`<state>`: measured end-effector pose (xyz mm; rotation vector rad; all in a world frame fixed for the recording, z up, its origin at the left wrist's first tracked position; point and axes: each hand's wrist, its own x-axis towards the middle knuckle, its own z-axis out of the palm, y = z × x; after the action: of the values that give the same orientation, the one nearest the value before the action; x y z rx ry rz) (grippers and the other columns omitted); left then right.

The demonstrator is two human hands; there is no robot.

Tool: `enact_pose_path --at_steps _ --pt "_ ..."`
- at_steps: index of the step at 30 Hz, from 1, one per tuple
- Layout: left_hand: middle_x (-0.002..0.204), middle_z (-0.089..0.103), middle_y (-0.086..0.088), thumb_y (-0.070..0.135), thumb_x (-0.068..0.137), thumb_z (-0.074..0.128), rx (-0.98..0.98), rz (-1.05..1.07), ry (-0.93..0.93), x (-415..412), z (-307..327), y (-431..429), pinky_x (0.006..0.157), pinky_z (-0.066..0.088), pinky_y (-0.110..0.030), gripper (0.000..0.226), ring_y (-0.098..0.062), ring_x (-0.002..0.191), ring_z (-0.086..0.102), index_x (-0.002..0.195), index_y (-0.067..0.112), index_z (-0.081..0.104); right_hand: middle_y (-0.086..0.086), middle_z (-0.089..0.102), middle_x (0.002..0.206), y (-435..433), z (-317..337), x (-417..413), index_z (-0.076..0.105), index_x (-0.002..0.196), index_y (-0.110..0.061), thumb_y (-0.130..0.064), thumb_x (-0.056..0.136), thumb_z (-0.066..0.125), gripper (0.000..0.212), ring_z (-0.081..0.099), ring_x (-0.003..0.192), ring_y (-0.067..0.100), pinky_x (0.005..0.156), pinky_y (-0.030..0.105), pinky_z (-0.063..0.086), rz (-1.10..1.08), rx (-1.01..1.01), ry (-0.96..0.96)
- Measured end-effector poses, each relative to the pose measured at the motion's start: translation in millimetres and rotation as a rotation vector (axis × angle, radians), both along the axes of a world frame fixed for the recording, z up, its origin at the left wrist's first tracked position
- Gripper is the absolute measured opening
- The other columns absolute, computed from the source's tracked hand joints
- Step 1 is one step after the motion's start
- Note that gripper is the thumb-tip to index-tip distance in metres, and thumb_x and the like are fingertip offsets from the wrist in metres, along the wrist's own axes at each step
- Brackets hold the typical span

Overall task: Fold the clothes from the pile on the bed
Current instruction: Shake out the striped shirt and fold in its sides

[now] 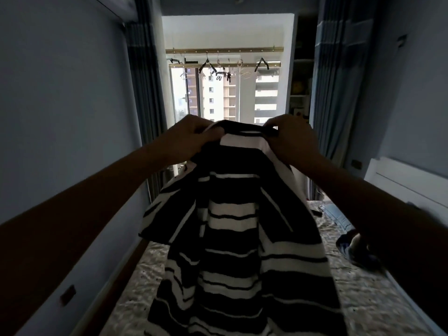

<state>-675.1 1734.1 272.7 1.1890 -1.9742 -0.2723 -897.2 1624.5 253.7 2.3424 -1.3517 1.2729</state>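
Above the bed (pixel 135 294), both hands pinch the striped shirt (pixel 240 238) at its collar, left hand (pixel 188 139) and right hand (pixel 291 141) raised; the shirt hangs down between them.

The long bed (pixel 135 294) has a crinkly grey and white patterned cover, a brown wooden side board (pixel 114 284) along its left edge by the wall, and a white board (pixel 400 177) on its right side. On the cover near the right edge lies a light blue jeans cloth (pixel 337 215), and just beside it, nearer to the person, sits a dark blue heap of clothes (pixel 351 248). A black and white striped shirt (pixel 232 238) hangs over the middle of the bed and hides the cover under it, so it is not clear if its bottom end touches the bed.
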Motion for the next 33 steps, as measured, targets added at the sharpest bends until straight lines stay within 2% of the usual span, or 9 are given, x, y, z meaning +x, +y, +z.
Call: enact_pose_path --at_steps 4,7,10,12,18,23,26,30,33 --pt "0.076 0.068 -0.003 0.033 0.101 0.038 0.34 -0.345 0.247 -9 -7 12 0.066 0.052 -0.023 0.044 -0.016 0.071 0.064 0.086 -0.002 0.06 0.007 0.068 0.088 23 19 4 0.07 0.092 -0.007 -0.005 0.09 0.051 0.019 0.068 0.074 0.022 0.074 0.043 0.059 0.493 0.43 -0.389" --pt "0.109 0.069 -0.006 0.021 0.097 0.057 0.007 0.022 0.101 -13 -14 -14 0.071 0.052 -0.023 0.02 -0.025 0.098 0.065 0.109 0.005 0.062 0.007 0.061 0.081 41 23 3 0.062 0.091 0.0 0.003 0.091 0.045 0.017 0.059 0.07 0.021 0.062 0.03 0.055 0.858 0.655 -0.381" --pt "0.136 0.052 0.002 0.017 0.09 0.067 0.121 -0.016 0.147 -21 -20 -36 0.091 0.045 -0.022 0.056 -0.019 0.127 0.05 0.14 0.021 0.043 0.007 0.059 0.081 43 21 -7 0.06 0.085 -0.009 -0.004 0.092 0.042 0.02 0.055 0.074 0.021 0.066 0.027 0.045 1.048 0.819 -0.402" --pt "0.136 0.056 -0.003 0.005 0.091 0.065 0.256 -0.182 0.263 -32 -23 -41 0.097 0.047 -0.029 0.062 -0.019 0.126 0.053 0.145 0.016 0.037 0.006 0.061 0.077 42 21 -20 0.057 0.081 -0.007 -0.01 0.093 0.041 0.02 0.058 0.07 0.019 0.064 0.025 0.048 1.111 0.902 -0.48" --pt "0.112 0.069 -0.008 0.012 0.095 0.059 0.339 -0.436 0.281 -77 -39 -48 0.088 0.053 -0.03 0.029 -0.022 0.106 0.066 0.122 0.002 0.06 0.005 0.054 0.069 31 23 -54 0.053 0.075 -0.01 -0.02 0.084 0.047 0.015 0.054 0.063 0.017 0.059 0.022 0.048 1.129 0.904 -0.54" --pt "0.087 0.07 -0.006 0.024 0.098 0.057 0.178 -0.207 0.327 -97 -37 -57 0.077 0.051 -0.027 0.023 -0.012 0.08 0.065 0.094 0.006 0.071 0.011 0.062 0.087 3 8 -79 0.067 0.102 -0.01 -0.019 0.092 0.055 0.018 0.06 0.08 0.022 0.074 0.029 0.049 0.797 0.866 -0.768" --pt "0.07 0.063 0.002 0.021 0.097 0.057 0.071 -0.059 0.383 -101 -26 -60 0.064 0.044 -0.022 0.022 -0.007 0.065 0.059 0.078 0.014 0.066 0.018 0.061 0.098 -2 3 -86 0.057 0.128 -0.003 -0.014 0.086 0.05 0.044 0.056 0.092 0.031 0.081 0.035 0.045 0.742 0.906 -0.906" --pt "0.062 0.051 0.0 0.018 0.094 0.055 -0.052 0.08 0.29 -102 -15 -62 0.059 0.035 -0.029 0.029 -0.012 0.059 0.048 0.065 0.017 0.052 0.014 0.067 0.109 9 -14 -79 0.061 0.123 -0.018 -0.05 0.08 0.065 0.054 0.065 0.103 0.028 0.089 0.046 0.054 0.819 1.018 -0.54" --pt "0.063 0.054 -0.005 0.023 0.089 0.056 -0.074 0.068 0.257 -102 -11 -60 0.061 0.037 -0.029 0.027 -0.014 0.06 0.05 0.065 0.012 0.052 0.0 0.071 0.095 14 -47 -41 0.066 0.104 -0.014 -0.005 0.079 0.074 0.028 0.07 0.084 0.006 0.074 0.023 0.056 0.74 0.737 -0.43"
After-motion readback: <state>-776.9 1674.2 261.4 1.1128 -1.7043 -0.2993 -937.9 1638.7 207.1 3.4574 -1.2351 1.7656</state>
